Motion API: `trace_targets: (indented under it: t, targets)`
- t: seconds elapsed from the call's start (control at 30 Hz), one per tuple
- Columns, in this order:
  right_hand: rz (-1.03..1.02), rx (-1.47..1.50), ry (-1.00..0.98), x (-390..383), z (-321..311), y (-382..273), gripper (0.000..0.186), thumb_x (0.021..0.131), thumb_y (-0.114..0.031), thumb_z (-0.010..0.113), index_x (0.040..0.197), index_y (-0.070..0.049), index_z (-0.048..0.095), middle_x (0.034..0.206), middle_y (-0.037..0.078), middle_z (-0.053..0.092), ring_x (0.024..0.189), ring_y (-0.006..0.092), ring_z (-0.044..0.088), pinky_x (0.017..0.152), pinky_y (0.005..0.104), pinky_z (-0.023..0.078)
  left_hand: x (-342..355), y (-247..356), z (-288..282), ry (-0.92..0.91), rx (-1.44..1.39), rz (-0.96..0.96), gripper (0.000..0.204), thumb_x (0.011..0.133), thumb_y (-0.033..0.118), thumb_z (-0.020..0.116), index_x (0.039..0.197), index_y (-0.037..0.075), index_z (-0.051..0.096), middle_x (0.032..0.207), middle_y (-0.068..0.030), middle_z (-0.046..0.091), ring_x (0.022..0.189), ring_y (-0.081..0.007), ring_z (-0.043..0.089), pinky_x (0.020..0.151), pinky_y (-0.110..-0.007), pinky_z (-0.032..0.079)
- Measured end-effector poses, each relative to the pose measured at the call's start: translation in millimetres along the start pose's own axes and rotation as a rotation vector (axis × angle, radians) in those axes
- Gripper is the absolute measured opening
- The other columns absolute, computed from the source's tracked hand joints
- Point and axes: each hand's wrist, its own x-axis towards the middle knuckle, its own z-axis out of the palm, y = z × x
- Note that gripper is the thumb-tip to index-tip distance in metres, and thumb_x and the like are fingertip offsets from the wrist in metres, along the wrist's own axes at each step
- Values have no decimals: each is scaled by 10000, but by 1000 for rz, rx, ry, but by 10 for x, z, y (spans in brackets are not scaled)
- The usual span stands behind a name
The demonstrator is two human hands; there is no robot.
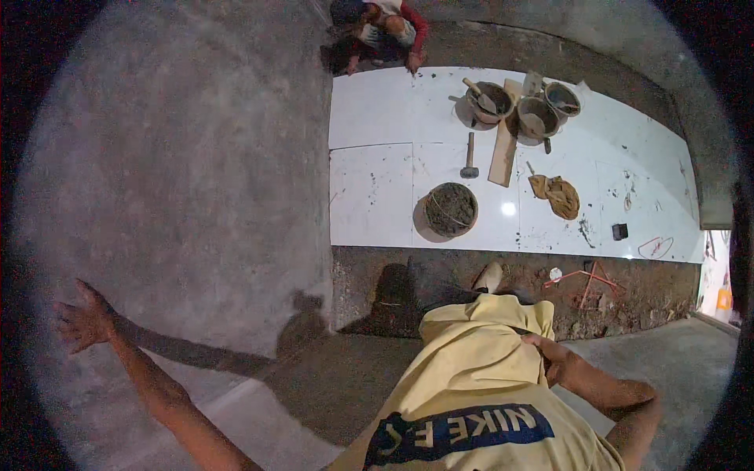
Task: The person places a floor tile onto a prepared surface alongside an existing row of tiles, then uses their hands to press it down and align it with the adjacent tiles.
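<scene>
Left hand (pixel 82 322): we spread it flat, fingers apart, against the rough grey concrete wall (pixel 181 157).
Right hand (pixel 550 357): we rest it on our yellow cotton shirt (pixel 471 369); grip unclear.
Shirt axis: runs from the lower edge upward.

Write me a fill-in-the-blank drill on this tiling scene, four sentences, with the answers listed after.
1. The left hand is spread open against the grey ____.
2. The right hand rests on the person's ____ shirt.
3. The hammer lies on the white tiles just above the bucket full of ____.
4. At the far edge of the tiles, another person is ____.

Missing words: wall; yellow; mortar; crouching
</scene>
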Motion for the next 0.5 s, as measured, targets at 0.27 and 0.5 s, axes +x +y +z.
trace_targets:
  t: [0.27, 0.5]
  targets:
    - [12, -31, -7, 12, -2, -47, 404, 953, -355, 696, 1272, -106, 711, 1206, 113, 764, 1051, 303, 751, 997, 552, 570, 10, -234, 164, -19, 87, 11, 966, 902, 919, 331, 1617, 277, 430, 1683, -148, 351, 1571, -466, 213, 1151, -820, 108]
    - [17, -44, 5, -13, 15, -73, 404, 951, -352, 697, 1271, -105, 711, 1204, 114, 765, 1047, 300, 752, 993, 548, 573, 36, 75, -52, 12, -51, -27, 976, 897, 919, 344, 1600, 250, 457, 1675, -179, 354, 1575, -477, 193, 1158, -821, 91]
